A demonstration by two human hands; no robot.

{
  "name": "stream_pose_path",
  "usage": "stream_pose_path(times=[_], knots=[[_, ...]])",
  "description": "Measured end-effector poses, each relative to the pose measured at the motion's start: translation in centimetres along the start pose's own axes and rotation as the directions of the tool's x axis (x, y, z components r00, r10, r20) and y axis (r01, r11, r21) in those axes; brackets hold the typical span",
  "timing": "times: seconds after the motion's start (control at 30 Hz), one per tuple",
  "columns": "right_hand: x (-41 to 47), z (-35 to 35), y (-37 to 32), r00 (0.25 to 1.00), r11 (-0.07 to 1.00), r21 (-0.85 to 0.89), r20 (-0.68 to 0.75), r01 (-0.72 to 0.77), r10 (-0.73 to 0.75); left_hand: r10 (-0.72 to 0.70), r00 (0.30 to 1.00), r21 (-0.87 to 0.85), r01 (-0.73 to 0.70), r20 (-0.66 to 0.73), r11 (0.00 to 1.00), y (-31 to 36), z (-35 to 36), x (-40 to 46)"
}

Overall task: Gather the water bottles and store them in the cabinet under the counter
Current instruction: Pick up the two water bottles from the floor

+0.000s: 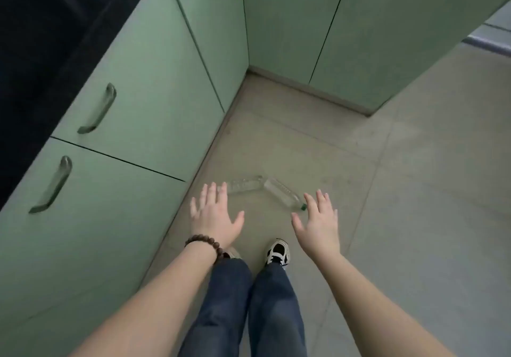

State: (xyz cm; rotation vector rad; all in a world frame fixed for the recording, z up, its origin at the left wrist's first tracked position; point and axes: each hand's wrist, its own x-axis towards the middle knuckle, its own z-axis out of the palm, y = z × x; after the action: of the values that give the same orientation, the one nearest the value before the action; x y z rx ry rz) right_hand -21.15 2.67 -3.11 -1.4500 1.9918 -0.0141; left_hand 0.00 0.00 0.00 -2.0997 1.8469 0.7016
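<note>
Both hands, left (214, 215) and right (318, 219), fingers spread wide, empty, reaching toward two bottles (243, 186) (284, 196) on floor mid-frame for pickup.

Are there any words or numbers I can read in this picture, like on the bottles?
No, none can be read.
Bottle with the green cap: clear, no label or words show.
Other bottle: clear and blurry, no words show.
Green cabinets: plain doors, no writing.
Shoe: only a pattern, no letters.

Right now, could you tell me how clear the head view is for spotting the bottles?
Head view: dim, flat light; wide-angle bending of the cabinets; the two clear bottles on the floor look faint and slightly soft; both open hands, left hand and right hand, are sharp enough.
</note>
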Motion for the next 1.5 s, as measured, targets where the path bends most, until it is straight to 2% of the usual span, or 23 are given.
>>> stream_pose_path(times=[0.13,0.27,0.47,0.63,0.77,0.9,1.03,1.13,1.2,1.27,1.33,1.4,1.43,1.5], knots=[[6.6,6.1,2.0,0.998,0.998,0.021,0.033,-0.053,0.052,-0.047,0.996,0.017,0.046,0.077,0.999,-0.7,6.2,7.0],[15.0,14.9,4.7,0.993,0.996,0.023,0.075,-0.091,0.089,-0.056,0.986,0.011,0.055,0.158,0.998,-1.4,16.0,15.2],[26.9,28.3,10.2,0.984,0.986,-0.163,0.177,0.043,-0.013,0.052,0.987,0.062,-0.062,0.15,0.996,-2.4,31.0,27.0],[33.6,34.7,14.0,0.969,0.941,-0.313,0.241,0.125,-0.049,0.114,0.984,0.123,-0.13,0.134,0.984,-2.8,38.7,35.0],[37.0,36.0,15.1,0.972,0.923,-0.336,0.196,0.189,-0.127,0.2,0.98,0.152,-0.201,0.026,0.968,-2.1,41.0,39.1],[40.1,34.5,15.0,0.957,0.858,-0.426,0.145,0.288,-0.25,0.375,0.927,0.164,-0.371,0.007,0.914,-1.3,40.0,41.6],[42.8,32.1,14.7,0.909,0.703,-0.583,0.183,0.407,-0.375,0.559,0.826,0.32,-0.548,0.065,0.773,-1.5,38.9,43.7],[43.8,31.0,14.7,0.853,0.554,-0.665,0.27,0.5,-0.447,0.614,0.772,0.428,-0.615,0.16,0.662,-1.8,38.6,44.5],[43.7,30.7,14.9,0.845,0.538,-0.666,0.295,0.517,-0.446,0.593,0.773,0.409,-0.628,0.225,0.663,-1.9,38.3,44.6],[43.4,30.5,14.9,0.857,0.572,-0.643,0.32,0.509,-0.403,0.55,0.799,0.306,-0.601,0.241,0.738,-2.1,37.9,44.3],[42.9,30.3,15.0,0.885,0.688,-0.557,0.292,0.466,-0.364,0.482,0.858,0.167,-0.509,0.178,0.844,-1.9,37.7,43.9],[42.5,30.3,14.5,0.948,0.881,-0.351,0.14,0.317,-0.286,0.336,0.942,-0.056,-0.335,0.013,0.941,-1.2,37.6,43.6],[42.4,30.6,14.2,0.979,0.953,-0.224,0.028,0.202,-0.201,0.232,0.97,-0.174,-0.241,-0.074,0.955,-0.7,37.7,43.7],[42.8,31.6,13.5,0.982,0.999,-0.001,-0.18,-0.053,0.053,0.004,0.985,-0.392,-0.071,-0.17,0.917,0.5,38.2,44.1]])
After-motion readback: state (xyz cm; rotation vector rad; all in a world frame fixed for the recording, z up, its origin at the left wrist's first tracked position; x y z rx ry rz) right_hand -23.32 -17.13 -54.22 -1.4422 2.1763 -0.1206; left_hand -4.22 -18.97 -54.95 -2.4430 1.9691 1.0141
